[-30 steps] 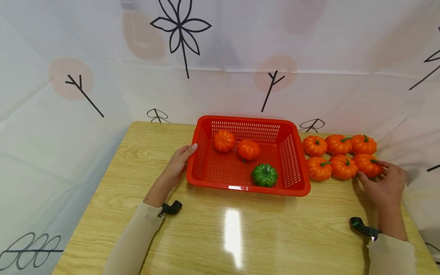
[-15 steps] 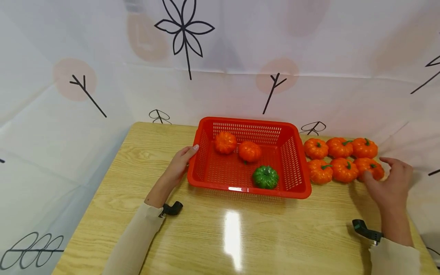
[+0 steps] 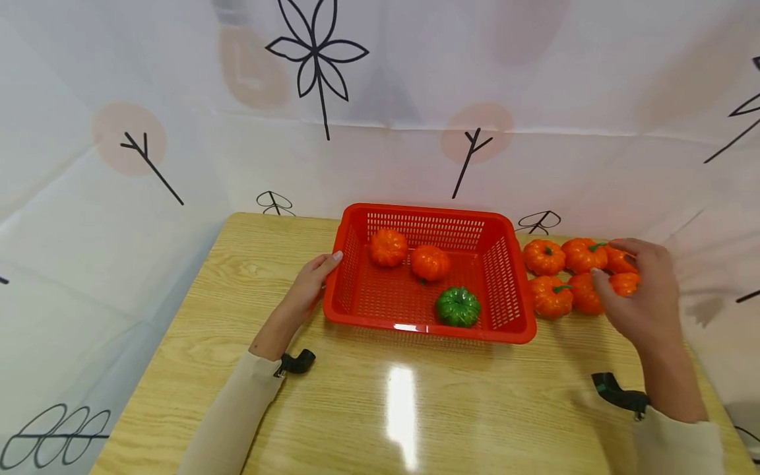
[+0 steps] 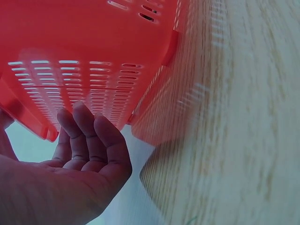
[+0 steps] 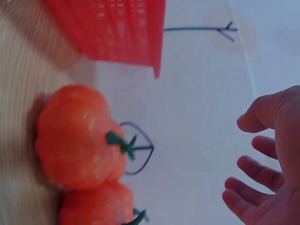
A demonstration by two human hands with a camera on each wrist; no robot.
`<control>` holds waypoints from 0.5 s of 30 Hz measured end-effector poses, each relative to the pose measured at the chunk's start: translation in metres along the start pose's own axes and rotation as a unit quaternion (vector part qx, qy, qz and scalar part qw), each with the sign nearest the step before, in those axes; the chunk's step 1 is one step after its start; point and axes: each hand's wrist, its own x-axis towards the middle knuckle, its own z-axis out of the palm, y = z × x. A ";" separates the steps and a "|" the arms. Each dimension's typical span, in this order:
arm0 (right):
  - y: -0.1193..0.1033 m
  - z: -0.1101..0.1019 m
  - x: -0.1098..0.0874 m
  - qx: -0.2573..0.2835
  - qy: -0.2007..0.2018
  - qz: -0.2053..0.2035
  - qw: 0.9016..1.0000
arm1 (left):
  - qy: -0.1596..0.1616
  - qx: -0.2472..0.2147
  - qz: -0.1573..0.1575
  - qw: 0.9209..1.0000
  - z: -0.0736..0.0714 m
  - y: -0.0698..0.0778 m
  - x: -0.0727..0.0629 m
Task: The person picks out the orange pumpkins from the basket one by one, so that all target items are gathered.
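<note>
My left hand holds the left side of a red plastic basket, thumb over the rim. In the left wrist view, its fingers are bent up against the slotted wall. Two orange toy pumpkins and a green toy pumpkin lie inside the basket. My right hand hovers over the right end of two rows of orange pumpkins, fingers loosely bent and nothing between them. It partly hides the rightmost ones. In the right wrist view, this hand is apart from the nearest pumpkin.
The wooden table carries the basket and pumpkins. A white patterned cloth hangs behind the table's far edge. The pumpkin rows stand close beside the basket's right wall.
My right hand has let go of the front-row pumpkin at the right end, then lifted and moved left over the rows. The left hand still holds the basket, which has stayed put.
</note>
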 end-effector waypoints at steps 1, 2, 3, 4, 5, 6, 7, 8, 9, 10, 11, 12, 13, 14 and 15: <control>-0.005 0.002 0.002 0.005 -0.008 -0.005 1.000 | 0.000 0.000 0.000 1.000 0.000 0.000 0.000; -0.011 0.004 0.004 0.006 -0.016 -0.012 1.000 | 0.000 -0.001 0.000 1.000 0.000 0.000 0.000; -0.016 0.005 0.006 0.004 -0.025 -0.021 0.999 | 0.000 -0.001 0.001 1.000 0.000 0.000 0.000; -0.021 0.007 0.008 0.007 -0.034 -0.031 0.999 | 0.001 -0.002 0.001 1.000 0.000 0.000 0.000; -0.026 0.010 0.010 0.009 -0.043 -0.040 0.998 | 0.001 -0.002 0.002 1.000 0.000 0.000 0.000; -0.030 0.012 0.012 0.008 -0.053 -0.050 0.997 | 0.001 -0.003 0.002 1.000 0.000 0.000 0.000; -0.034 0.015 0.014 0.008 -0.063 -0.060 0.996 | 0.001 -0.004 0.002 1.000 0.000 0.000 0.000; -0.038 0.018 0.015 0.008 -0.074 -0.068 0.995 | 0.001 -0.005 0.002 1.000 0.000 -0.001 0.000; -0.041 0.020 0.017 0.008 -0.084 -0.076 0.993 | 0.001 -0.006 0.001 1.000 0.000 -0.001 0.000; -0.044 0.023 0.019 0.010 -0.096 -0.083 0.992 | 0.000 -0.006 0.001 1.000 0.000 -0.001 0.000; -0.047 0.027 0.022 0.008 -0.107 -0.091 0.990 | 0.000 -0.006 0.001 1.000 0.000 -0.001 -0.001; -0.050 0.030 0.024 0.007 -0.118 -0.098 0.988 | -0.001 -0.005 0.001 1.000 0.000 -0.001 -0.001; -0.053 0.033 0.027 0.007 -0.130 -0.105 0.986 | 0.001 -0.004 0.001 1.000 0.000 -0.001 -0.001; -0.057 0.037 0.030 0.006 -0.142 -0.112 0.984 | 0.001 -0.003 0.003 1.000 0.000 -0.001 -0.001; -0.061 0.040 0.033 0.005 -0.155 -0.117 0.981 | 0.002 -0.002 0.004 1.000 0.000 -0.001 -0.001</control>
